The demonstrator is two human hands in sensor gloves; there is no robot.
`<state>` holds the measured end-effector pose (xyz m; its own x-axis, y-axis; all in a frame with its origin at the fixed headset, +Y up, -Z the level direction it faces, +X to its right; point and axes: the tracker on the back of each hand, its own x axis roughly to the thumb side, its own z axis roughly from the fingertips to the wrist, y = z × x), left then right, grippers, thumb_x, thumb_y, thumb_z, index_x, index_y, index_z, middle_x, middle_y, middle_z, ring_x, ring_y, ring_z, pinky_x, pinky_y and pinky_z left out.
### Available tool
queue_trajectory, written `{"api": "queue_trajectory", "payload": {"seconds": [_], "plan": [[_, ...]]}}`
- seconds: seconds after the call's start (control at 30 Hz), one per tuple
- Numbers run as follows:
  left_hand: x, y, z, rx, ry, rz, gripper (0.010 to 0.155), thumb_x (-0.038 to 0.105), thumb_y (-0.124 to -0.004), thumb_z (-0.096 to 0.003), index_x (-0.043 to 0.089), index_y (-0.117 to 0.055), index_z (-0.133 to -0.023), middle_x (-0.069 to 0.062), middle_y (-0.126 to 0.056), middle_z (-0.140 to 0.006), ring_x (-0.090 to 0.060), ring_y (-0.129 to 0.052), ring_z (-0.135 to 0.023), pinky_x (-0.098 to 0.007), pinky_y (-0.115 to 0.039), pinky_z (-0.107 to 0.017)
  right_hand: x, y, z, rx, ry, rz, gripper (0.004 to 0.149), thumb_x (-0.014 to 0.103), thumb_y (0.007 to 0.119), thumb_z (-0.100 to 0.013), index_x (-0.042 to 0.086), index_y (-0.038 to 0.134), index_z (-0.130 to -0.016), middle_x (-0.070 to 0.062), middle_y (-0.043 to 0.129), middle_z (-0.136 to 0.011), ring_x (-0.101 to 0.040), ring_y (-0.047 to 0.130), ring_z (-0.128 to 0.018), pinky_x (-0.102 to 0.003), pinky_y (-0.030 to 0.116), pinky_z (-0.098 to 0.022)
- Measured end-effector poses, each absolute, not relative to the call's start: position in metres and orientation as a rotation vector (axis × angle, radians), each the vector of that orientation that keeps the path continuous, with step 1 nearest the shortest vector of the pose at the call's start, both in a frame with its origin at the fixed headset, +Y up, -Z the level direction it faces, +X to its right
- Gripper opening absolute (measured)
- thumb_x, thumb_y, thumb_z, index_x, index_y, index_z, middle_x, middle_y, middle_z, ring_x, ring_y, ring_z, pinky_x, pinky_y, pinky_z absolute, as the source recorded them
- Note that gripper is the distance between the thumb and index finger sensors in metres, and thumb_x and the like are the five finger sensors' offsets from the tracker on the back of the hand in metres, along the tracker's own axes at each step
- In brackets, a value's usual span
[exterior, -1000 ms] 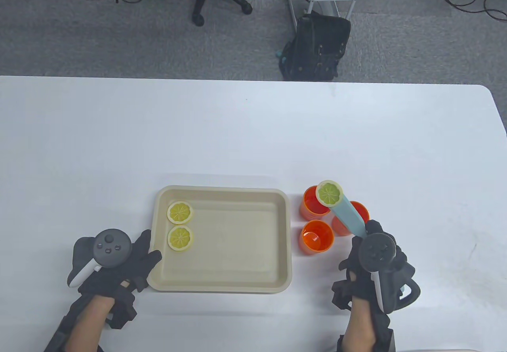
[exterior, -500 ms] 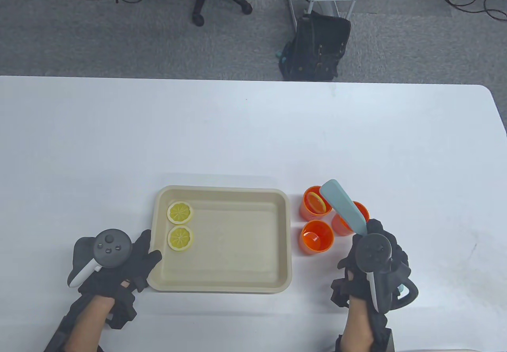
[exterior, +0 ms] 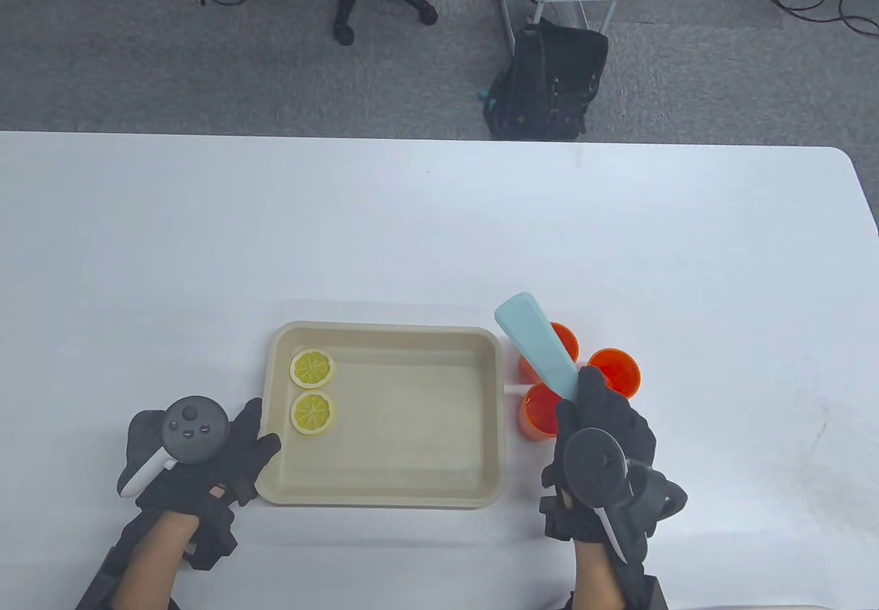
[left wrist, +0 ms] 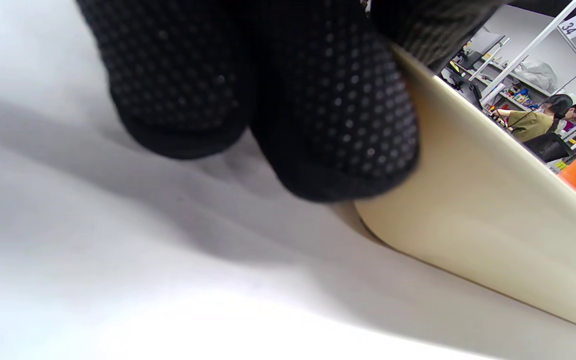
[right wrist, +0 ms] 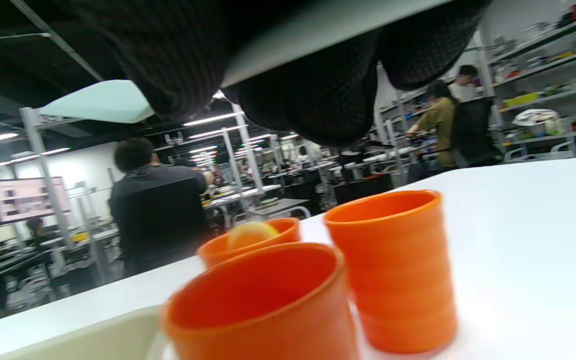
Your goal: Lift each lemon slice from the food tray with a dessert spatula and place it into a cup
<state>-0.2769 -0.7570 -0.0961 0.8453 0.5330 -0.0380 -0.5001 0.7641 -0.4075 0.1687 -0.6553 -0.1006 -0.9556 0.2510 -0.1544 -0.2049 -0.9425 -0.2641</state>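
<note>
Two lemon slices (exterior: 312,390) lie at the left end of the food tray (exterior: 384,496), one behind the other. A third slice (right wrist: 250,233) sits inside the far cup (right wrist: 248,240) of three orange cups (exterior: 614,366) just off the tray's right edge. My right hand (exterior: 604,445) grips the dessert spatula (exterior: 535,345), its blade bare above the cups. My left hand (exterior: 199,455) rests flat with straight fingers (left wrist: 338,125) against the tray's near left corner.
</note>
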Motion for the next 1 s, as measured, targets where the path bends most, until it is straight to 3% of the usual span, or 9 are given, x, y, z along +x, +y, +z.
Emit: {"api": "queue_trajectory", "payload": {"seconds": [0.43,1.0], "plan": [[-0.277,-0.757,-0.096,-0.428,-0.080,0.568,0.075,0.046,-0.074,-0.0565,-0.002,-0.048,-0.107,-0.001,-0.096,-0.064,-0.004,-0.108,-0.031,-0.032,-0.097,-0.031,0.123,-0.665,-0.098,0.047,-0.316,3.028,0.060,0.037,0.083,-0.049,0.015,0.070,-0.103,-0.011,0.087,-0.088,-0.023,0.098,-0.066,-0.058,0.068,-0.069],[-0.276,-0.757,-0.097,-0.447,-0.082,0.573,0.075,0.046,-0.074,-0.0566,-0.002,-0.048,-0.107,-0.001,-0.096,-0.064,-0.003,-0.108,-0.030,-0.032,-0.097,-0.031,0.071,-0.696,-0.099,0.421,-0.063,3.257,0.059,0.038,0.082,-0.049,0.017,0.071,-0.103,-0.009,0.087,-0.089,-0.022,0.098,-0.068,-0.057,0.067,-0.070]]}}
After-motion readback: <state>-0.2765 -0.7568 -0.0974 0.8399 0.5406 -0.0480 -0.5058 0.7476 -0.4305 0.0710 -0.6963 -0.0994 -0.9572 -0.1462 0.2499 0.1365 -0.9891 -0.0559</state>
